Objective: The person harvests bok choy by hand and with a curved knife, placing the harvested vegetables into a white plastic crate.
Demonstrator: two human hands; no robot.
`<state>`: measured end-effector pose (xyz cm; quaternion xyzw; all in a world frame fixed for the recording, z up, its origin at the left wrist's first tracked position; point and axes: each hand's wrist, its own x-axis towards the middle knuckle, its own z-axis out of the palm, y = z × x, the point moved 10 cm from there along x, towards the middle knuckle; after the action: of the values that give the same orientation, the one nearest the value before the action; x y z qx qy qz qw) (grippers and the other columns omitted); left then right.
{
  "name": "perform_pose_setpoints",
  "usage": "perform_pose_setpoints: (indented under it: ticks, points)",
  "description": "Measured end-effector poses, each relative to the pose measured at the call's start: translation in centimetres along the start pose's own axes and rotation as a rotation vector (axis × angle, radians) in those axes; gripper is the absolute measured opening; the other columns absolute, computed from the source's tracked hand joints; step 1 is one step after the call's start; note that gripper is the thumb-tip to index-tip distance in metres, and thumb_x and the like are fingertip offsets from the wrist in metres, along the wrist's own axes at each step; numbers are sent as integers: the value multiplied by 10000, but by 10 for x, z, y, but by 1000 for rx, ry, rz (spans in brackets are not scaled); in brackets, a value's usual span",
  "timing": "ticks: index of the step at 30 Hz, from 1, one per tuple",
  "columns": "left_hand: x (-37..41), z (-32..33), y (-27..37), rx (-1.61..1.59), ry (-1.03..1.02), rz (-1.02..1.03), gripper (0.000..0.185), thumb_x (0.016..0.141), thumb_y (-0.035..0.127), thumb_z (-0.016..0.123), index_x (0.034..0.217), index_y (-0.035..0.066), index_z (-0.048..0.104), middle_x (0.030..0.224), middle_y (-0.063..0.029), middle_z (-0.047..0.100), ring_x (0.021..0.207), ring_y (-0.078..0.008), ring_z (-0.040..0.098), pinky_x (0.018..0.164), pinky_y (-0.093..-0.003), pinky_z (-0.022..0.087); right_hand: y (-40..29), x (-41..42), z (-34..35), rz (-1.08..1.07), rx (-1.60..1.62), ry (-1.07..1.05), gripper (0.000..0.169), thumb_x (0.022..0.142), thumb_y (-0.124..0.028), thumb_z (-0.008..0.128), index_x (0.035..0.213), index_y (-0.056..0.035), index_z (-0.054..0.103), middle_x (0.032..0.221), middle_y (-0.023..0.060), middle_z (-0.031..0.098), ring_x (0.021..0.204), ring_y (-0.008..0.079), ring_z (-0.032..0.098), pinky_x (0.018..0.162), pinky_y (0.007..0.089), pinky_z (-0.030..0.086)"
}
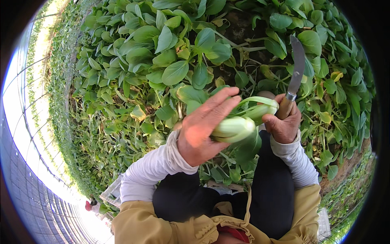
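My left hand (201,131) holds a pale green leafy vegetable (233,129), like bok choy, its cut base pointing right. Another such head (262,110) lies just beyond it, its base at the thumb of my right hand (283,122). The same right hand grips the wooden handle of a knife (295,73), whose curved, dark-stained blade points up and away from me. The fingers of my left hand are extended over the stalks. Leaves hang below both heads, between my knees. Which fingers touch the second head is partly hidden.
Dense leafy plants (146,55) surround my hands, with some yellowed leaves and bare soil among them. A light plastic crate (112,192) stands at the lower left, another (323,224) at the lower right. Netting on a frame curves along the left.
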<state>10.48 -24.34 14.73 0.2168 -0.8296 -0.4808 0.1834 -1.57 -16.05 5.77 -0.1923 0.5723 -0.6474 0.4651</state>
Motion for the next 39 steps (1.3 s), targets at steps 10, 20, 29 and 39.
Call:
perform_pose_setpoints:
  ticks: [10,20,29,39]
  points:
    - [-8,52,-93,355,-351,-322,674,596,25,612,1170,-43,263,787,-181,556,694,-339,557,603,-351,453,99,23,10,302,-136,-240,267,708,-187,657,791,-7,479,569,2,482,425,65,418,386,200,344]
    - [53,24,-164,1186,-648,-418,481,723,97,489,1164,-10,329,769,-164,578,714,-269,578,597,-338,468,134,91,28,226,-928,-205,388,757,-361,529,925,-15,473,811,229,554,784,394,522,667,418,418]
    - [19,-48,-219,1263,-379,-390,138,722,111,465,787,76,581,747,-124,589,689,-280,575,588,-357,464,159,129,81,185,-911,-216,377,794,-366,466,921,-11,458,837,259,542,794,421,507,692,439,407]
    - [-30,-23,-274,2055,-212,67,176,784,149,414,893,56,516,888,-77,531,809,-195,503,703,-267,399,175,132,86,104,-1118,-362,307,804,-291,476,932,-17,427,812,233,554,767,401,520,657,438,411]
